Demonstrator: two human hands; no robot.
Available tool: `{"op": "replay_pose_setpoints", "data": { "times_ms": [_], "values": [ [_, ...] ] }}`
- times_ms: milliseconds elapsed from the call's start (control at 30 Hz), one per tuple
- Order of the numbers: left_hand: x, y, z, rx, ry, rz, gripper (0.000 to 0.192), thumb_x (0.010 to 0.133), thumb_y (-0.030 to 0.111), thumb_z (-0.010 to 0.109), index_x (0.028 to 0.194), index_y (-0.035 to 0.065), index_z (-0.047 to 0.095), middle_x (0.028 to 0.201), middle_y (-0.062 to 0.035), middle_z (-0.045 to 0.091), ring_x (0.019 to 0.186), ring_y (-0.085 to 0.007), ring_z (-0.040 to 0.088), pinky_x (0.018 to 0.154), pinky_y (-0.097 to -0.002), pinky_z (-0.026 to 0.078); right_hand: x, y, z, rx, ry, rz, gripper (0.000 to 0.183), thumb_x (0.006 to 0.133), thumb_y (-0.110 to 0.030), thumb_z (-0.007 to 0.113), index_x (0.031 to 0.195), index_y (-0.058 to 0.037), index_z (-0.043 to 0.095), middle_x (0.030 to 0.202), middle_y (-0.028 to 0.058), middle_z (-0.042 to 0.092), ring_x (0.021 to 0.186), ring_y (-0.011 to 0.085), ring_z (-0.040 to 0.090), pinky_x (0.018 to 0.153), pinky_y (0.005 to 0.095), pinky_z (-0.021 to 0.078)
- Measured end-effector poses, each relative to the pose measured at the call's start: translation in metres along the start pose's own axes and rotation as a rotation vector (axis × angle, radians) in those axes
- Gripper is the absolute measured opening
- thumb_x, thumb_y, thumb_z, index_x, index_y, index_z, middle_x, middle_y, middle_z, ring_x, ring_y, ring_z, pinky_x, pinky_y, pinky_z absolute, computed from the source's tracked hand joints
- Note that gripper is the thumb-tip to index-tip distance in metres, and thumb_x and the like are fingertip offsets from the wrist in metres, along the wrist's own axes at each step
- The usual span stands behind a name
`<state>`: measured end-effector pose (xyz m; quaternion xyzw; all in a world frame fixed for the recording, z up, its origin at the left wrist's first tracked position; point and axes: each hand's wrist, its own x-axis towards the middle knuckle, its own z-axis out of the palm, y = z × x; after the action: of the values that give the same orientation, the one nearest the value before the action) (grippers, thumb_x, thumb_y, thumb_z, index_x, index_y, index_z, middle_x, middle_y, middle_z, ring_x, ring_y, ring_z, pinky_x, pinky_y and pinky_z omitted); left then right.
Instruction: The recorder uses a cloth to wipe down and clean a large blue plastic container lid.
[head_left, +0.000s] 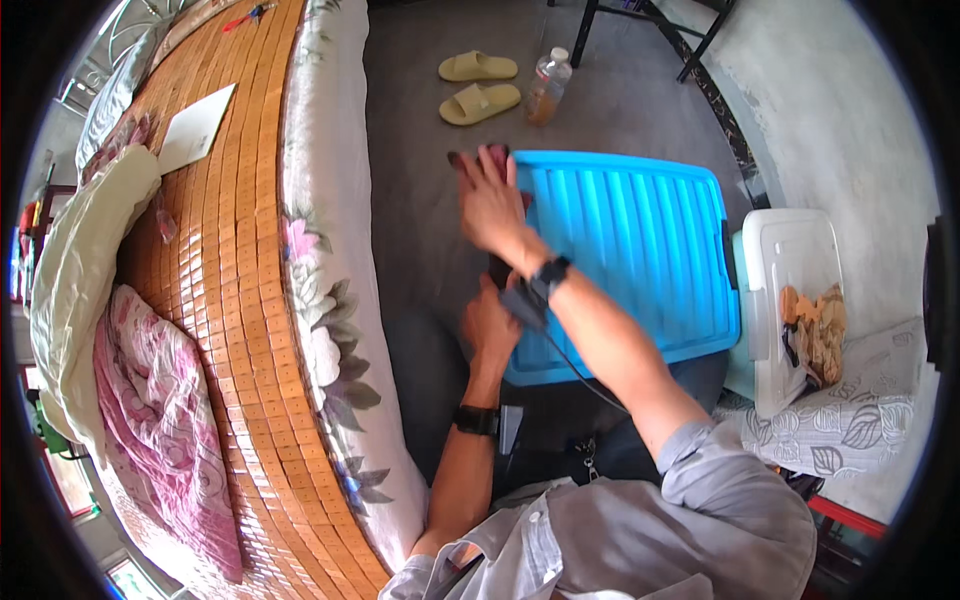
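A dark, partly reddish thing (499, 268), perhaps cloth or footwear, lies along the left edge of a blue ribbed plastic storage-box lid (637, 255). Its lower end is in my left hand (491, 319), thumb pointing up. My right hand (489, 206) rests over its upper part with the fingers spread. Dark and reddish bits show past the fingertips. The palm hides most of it, so its kind and how firmly my right hand grips it cannot be told. Black bands circle both wrists; a dark device (523, 307) with a cable hangs at the right one.
Left stands a bed with a bamboo mat (247, 247) and floral sheet (326, 322). Yellow-green slippers (481, 103) and a plastic bottle (550, 86) are on the floor ahead. Right of the lid, a white-lidded container (787, 255) sits near the wall and a patterned cushion (847, 420).
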<state>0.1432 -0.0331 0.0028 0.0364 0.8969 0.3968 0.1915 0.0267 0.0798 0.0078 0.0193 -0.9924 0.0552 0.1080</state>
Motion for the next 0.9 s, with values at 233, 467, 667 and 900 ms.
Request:
{"op": "replay_pose_setpoints", "data": {
  "times_ms": [233,467,667,900],
  "values": [
    [-0.007,0.018,-0.006,0.049,0.048,-0.036,0.059,0.105,0.054,0.048,0.133,0.0025,0.057,0.104,-0.0281,0.073,0.100,-0.0506,0.069,0.085,-0.0598,0.052,0.064,0.045,-0.016,0.045,-0.227,0.246,0.028,0.090,-0.027,0.061,0.101,-0.0088,0.079,0.120,0.0160,0.073,0.125,0.0358,0.061,0.113,0.0660,0.0341],
    [-0.010,0.012,-0.010,0.007,0.024,-0.059,0.059,0.105,0.055,0.047,0.129,0.0029,0.058,0.102,-0.0272,0.074,0.100,-0.0498,0.069,0.085,-0.0588,0.052,-0.002,0.190,-0.031,0.016,-0.106,0.484,0.032,0.098,-0.033,0.051,0.103,-0.0147,0.077,0.110,0.0156,0.075,0.106,0.0421,0.069,0.092,0.0609,0.0527],
    [-0.005,0.025,0.005,-0.001,0.001,-0.042,0.063,0.105,0.056,0.048,0.135,0.0011,0.056,0.103,-0.0305,0.073,0.100,-0.0510,0.068,0.087,-0.0591,0.052,-0.037,0.266,-0.029,-0.132,-0.004,0.488,0.035,0.097,-0.030,0.052,0.119,-0.0187,0.076,0.121,0.0119,0.074,0.113,0.0325,0.069,0.101,0.0557,0.0482],
    [-0.004,0.030,0.004,0.080,0.037,-0.062,0.068,0.104,0.057,0.049,0.140,0.0000,0.054,0.107,-0.0325,0.071,0.106,-0.0534,0.066,0.090,-0.0603,0.051,0.021,0.080,0.013,0.057,0.337,0.114,0.028,0.091,-0.023,0.059,0.105,-0.0037,0.073,0.116,0.0168,0.071,0.124,0.0332,0.060,0.107,0.0503,0.0401]
  ]
}}
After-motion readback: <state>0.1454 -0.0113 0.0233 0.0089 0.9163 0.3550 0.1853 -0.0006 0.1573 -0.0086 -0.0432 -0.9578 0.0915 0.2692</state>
